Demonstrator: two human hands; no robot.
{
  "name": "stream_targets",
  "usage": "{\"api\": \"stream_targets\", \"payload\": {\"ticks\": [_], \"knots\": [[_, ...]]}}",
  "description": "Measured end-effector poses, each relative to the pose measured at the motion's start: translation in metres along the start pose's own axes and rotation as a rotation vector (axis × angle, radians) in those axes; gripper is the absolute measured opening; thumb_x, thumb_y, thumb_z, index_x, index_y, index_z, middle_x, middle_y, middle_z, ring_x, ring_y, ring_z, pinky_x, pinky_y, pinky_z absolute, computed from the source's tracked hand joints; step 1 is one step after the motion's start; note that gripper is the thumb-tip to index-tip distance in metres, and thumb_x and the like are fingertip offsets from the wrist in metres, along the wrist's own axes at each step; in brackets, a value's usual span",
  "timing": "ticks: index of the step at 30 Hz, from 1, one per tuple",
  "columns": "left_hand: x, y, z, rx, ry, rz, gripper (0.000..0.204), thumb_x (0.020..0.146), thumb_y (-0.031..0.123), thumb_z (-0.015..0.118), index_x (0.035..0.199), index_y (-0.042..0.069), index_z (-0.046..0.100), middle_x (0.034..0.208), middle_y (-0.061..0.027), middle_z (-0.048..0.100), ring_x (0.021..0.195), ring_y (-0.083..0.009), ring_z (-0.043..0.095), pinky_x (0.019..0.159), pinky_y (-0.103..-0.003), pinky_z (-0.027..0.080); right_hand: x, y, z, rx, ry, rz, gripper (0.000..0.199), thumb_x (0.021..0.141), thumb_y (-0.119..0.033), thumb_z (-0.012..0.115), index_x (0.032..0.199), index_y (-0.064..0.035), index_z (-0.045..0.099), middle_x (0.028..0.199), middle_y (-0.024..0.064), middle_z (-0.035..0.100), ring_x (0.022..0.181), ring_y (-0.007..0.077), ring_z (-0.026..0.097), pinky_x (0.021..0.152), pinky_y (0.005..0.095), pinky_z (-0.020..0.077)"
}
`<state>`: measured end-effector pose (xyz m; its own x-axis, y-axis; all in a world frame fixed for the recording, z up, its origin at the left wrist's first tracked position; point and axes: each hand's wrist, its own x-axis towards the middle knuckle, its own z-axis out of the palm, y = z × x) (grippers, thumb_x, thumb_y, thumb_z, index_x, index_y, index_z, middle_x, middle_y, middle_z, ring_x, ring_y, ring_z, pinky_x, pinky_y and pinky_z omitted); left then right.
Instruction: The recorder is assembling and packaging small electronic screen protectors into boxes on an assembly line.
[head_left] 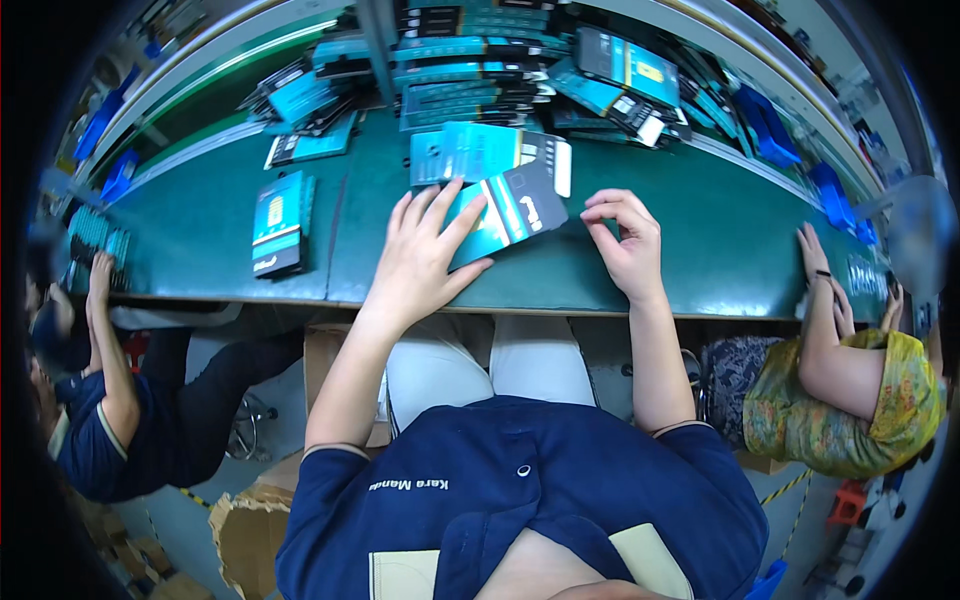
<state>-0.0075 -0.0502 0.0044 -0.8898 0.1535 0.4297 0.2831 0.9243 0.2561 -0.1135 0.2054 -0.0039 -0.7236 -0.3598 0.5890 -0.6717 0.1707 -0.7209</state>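
A flat teal and black box [533, 198] lies slanted in front of me on the green table. Spread across its left part, my left hand [425, 255] grips it, thumb along the near edge and fingers over the top. Just off the box's right end, my right hand [632, 245] is raised with thumb and fingertips drawn together. Whether anything small is pinched there I cannot make out. Right behind the box lies another teal box [465, 150], partly covered, with a white flap at its right end.
Piles of similar boxes [470, 90] stand along the back, with more heaped at back right [630, 65]. A small stack [280, 220] sits to my left. Co-workers' hands rest on the table at far left [102, 280] and far right [815, 255]. Blue bins [765, 125] line the right back edge.
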Motion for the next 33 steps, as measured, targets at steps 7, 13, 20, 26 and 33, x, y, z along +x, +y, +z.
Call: {"api": "stream_targets", "payload": {"ticks": [7, 13, 20, 26, 33], "knots": [[0.010, 0.014, -0.016, -0.170, 0.015, 0.229, 0.036, 0.076, 0.008, 0.075, 0.111, 0.006, 0.068, 0.107, -0.0125, 0.068, 0.104, -0.0279, 0.064, 0.096, -0.041, 0.048, -0.014, 0.009, -0.017, 0.404, 0.317, 0.398, 0.010, 0.092, -0.007, 0.068, 0.095, 0.0021, 0.068, 0.076, 0.0020, 0.065, 0.064, 0.0060, 0.057, 0.057, 0.0192, 0.0428], [0.029, 0.010, -0.009, -0.814, -0.106, -0.154, 0.030, 0.081, 0.009, 0.073, 0.109, 0.001, 0.069, 0.107, -0.0143, 0.068, 0.098, -0.0312, 0.064, 0.089, -0.038, 0.050, -0.023, 0.025, -0.034, 0.982, 0.244, 0.406, 0.036, 0.104, -0.029, 0.049, 0.086, -0.0007, 0.061, 0.056, -0.0013, 0.050, 0.047, 0.0083, 0.039, 0.050, 0.0265, 0.0342], [0.024, 0.039, 0.025, -0.224, -0.094, 0.114, 0.054, 0.077, 0.037, 0.077, 0.121, 0.009, 0.065, 0.132, -0.0148, 0.058, 0.124, -0.0340, 0.052, 0.105, -0.046, 0.037, -0.019, 0.019, -0.036, 1.376, 0.236, 0.508, 0.037, 0.105, -0.024, 0.042, 0.120, 0.0055, 0.059, 0.127, 0.0235, 0.059, 0.124, 0.0323, 0.056, 0.109, 0.0425, 0.0437], [0.024, 0.036, 0.027, -0.255, -0.142, 0.120, 0.055, 0.074, 0.038, 0.079, 0.119, 0.009, 0.066, 0.131, -0.0155, 0.058, 0.126, -0.0341, 0.051, 0.107, -0.048, 0.037, -0.022, 0.022, -0.033, 0.874, 0.170, 0.489, 0.019, 0.094, -0.010, 0.063, 0.107, 0.0033, 0.066, 0.101, 0.0129, 0.068, 0.090, 0.0189, 0.065, 0.082, 0.0279, 0.0520], [0.013, 0.048, 0.023, -0.132, -0.072, 0.093, 0.054, 0.071, 0.034, 0.076, 0.115, 0.007, 0.062, 0.122, -0.0177, 0.058, 0.118, -0.0343, 0.055, 0.105, -0.048, 0.039, 0.016, 0.059, -0.142, -0.875, 0.165, 0.374, 0.034, 0.086, -0.037, 0.071, 0.099, -0.0058, 0.071, 0.087, 0.0117, 0.071, 0.071, 0.0315, 0.064, 0.064, 0.0403, 0.0511]]}}
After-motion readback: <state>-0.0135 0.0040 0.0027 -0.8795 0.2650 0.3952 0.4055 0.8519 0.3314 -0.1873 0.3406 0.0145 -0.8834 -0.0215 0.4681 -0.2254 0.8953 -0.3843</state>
